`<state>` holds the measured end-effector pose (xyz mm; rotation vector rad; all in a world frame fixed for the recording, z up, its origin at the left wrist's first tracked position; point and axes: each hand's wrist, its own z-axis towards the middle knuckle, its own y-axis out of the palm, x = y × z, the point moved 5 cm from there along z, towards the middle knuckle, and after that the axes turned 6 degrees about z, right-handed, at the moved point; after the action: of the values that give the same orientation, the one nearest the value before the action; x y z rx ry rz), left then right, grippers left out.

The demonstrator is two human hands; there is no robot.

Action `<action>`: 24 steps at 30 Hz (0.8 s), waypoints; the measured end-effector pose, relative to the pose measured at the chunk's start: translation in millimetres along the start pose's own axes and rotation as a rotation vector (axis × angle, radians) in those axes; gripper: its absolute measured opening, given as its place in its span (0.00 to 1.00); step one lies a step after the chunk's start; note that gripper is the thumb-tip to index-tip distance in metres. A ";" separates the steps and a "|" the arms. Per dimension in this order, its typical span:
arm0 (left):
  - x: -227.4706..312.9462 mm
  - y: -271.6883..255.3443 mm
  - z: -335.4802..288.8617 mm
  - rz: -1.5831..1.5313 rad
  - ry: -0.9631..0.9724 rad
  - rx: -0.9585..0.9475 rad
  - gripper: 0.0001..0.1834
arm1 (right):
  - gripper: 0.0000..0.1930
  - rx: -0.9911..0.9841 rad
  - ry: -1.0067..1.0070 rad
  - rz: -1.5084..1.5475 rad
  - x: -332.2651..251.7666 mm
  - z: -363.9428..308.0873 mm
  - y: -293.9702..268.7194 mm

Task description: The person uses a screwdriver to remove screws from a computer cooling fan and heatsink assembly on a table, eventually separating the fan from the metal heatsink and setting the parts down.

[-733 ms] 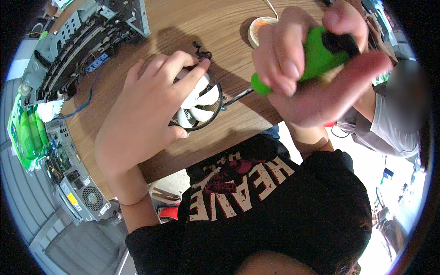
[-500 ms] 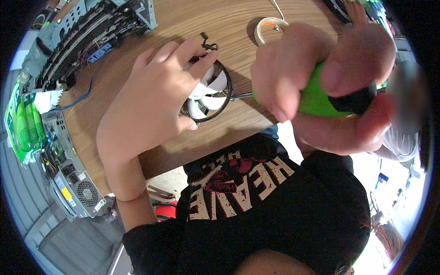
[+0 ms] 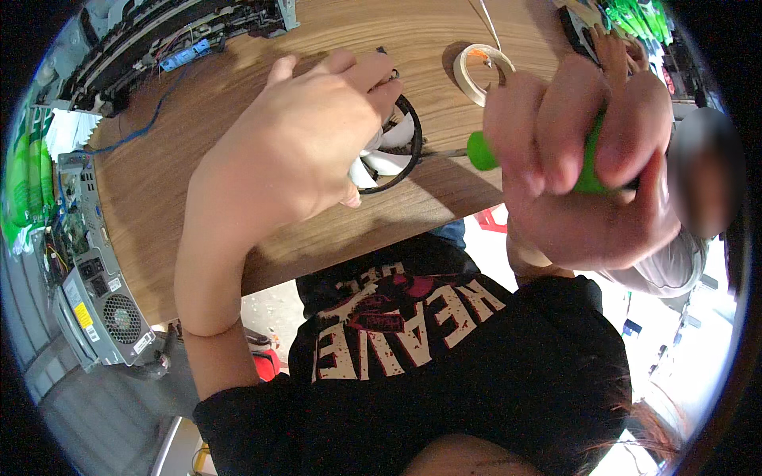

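A round cooling fan (image 3: 391,164) with white blades and a black ring frame stands on the wooden table (image 3: 317,246). My left hand (image 3: 290,151) is wrapped over its left side, fingers on the top and thumb low by the rim, covering much of it. In my right hand (image 3: 583,170), close to the camera, is a screwdriver (image 3: 480,151) with a green and black handle. Its thin metal shaft points left to the fan's right side. Where the tip meets the fan cannot be made out.
A cream roll of tape (image 3: 458,73) lies beyond my right hand. An opened metal chassis (image 3: 198,28) with a blue cable (image 3: 147,131) fills the far left. A computer case (image 3: 111,301) stands off the table's left edge. Another person (image 3: 671,258) is at the right.
The view has shifted a little, so the fan appears farther right. My right hand's fingers have curled around the screwdriver handle, hiding most of it. My left hand keeps its hold.
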<state>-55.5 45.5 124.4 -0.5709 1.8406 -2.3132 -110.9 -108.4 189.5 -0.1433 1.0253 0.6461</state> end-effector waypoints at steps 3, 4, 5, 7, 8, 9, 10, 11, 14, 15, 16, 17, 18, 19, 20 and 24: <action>3.9 -0.1 2.2 0.032 -0.030 -0.038 0.44 | 0.11 -0.154 0.059 0.076 15.6 14.3 -2.6; 0.8 3.0 2.9 -0.076 -0.034 -0.043 0.45 | 0.13 -0.388 0.071 0.179 20.0 25.5 -2.1; 1.5 3.8 5.1 -0.131 -0.032 -0.043 0.45 | 0.14 -0.622 0.083 0.283 22.9 33.8 -1.2; 0.0 6.1 5.9 -0.081 -0.089 -0.082 0.41 | 0.16 -0.930 0.080 0.529 33.7 41.1 14.1; -1.5 7.5 6.0 0.019 -0.130 -0.118 0.36 | 0.16 -0.965 0.073 0.596 37.0 45.7 15.9; -0.4 7.4 6.8 0.022 -0.113 -0.112 0.36 | 0.16 -0.987 0.070 0.640 33.1 47.8 18.8; 1.6 4.9 7.0 0.015 -0.052 -0.006 0.36 | 0.16 -1.065 0.129 0.664 28.7 51.4 15.5; 4.7 -0.1 8.5 0.006 0.010 0.101 0.36 | 0.16 -0.908 0.094 0.659 27.8 47.9 10.2; -1.3 0.1 5.7 -0.021 0.001 0.048 0.35 | 0.15 -0.360 -0.085 0.555 40.6 42.2 -8.2; -0.8 -0.2 5.2 -0.019 0.001 0.047 0.35 | 0.23 -0.355 -0.109 0.547 39.6 39.9 -13.5; -0.3 1.6 3.9 0.008 -0.017 -0.014 0.35 | 0.32 -0.351 -0.135 0.538 38.3 37.9 -18.3; -0.9 3.2 3.0 0.036 -0.037 -0.075 0.36 | 0.31 -0.133 -0.170 0.425 41.3 30.7 -27.1; -0.9 2.1 5.1 0.031 -0.036 -0.077 0.36 | 0.31 0.058 -0.161 0.418 36.8 27.4 -22.7; -1.3 1.1 6.4 0.033 -0.078 -0.158 0.42 | 0.31 0.248 -0.147 0.412 32.0 24.0 -16.9; 2.4 0.9 13.7 0.028 -0.081 -0.231 0.49 | 0.31 0.452 -0.136 0.370 17.1 14.8 -10.8; -3.1 3.8 5.3 0.017 -0.093 -0.195 0.49 | 0.27 0.865 -0.182 0.122 24.3 1.2 -11.7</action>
<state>-51.2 40.8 121.0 -0.6723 2.0310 -2.0722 -94.9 -106.9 167.8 0.7255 1.0606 0.2729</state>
